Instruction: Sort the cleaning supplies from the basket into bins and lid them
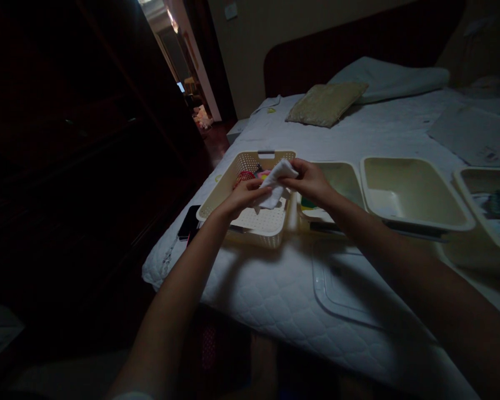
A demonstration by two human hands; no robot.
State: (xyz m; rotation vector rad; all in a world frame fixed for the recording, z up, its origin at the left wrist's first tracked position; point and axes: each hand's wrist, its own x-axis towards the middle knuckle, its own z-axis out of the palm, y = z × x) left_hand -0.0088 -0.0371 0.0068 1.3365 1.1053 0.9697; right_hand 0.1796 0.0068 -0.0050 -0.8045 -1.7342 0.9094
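Between my two hands is a small folded white cloth (pixel 278 176), held above the right part of a cream perforated basket (pixel 216 203). My left hand (pixel 246 198) pinches its lower left side. At its upper right, the fingers of my right hand (pixel 310 180) are closed on it. A red patterned item (pixel 244 176) and some pink and yellow pieces lie in the basket, partly hidden behind the cloth and my left hand. Just right of the basket stands a cream bin (pixel 345 172) with something green and yellow inside, partly covered by my right hand.
Another cream bin (pixel 416 189) stands further right, then a bin (pixel 483 178) holding dark and pale cloth. A clear plastic lid (pixel 350 283) lies on the white quilted bed (pixel 258 294) in front. A dark phone (pixel 189 222) lies left of the basket. Pillows (pixel 327 104) are at the back.
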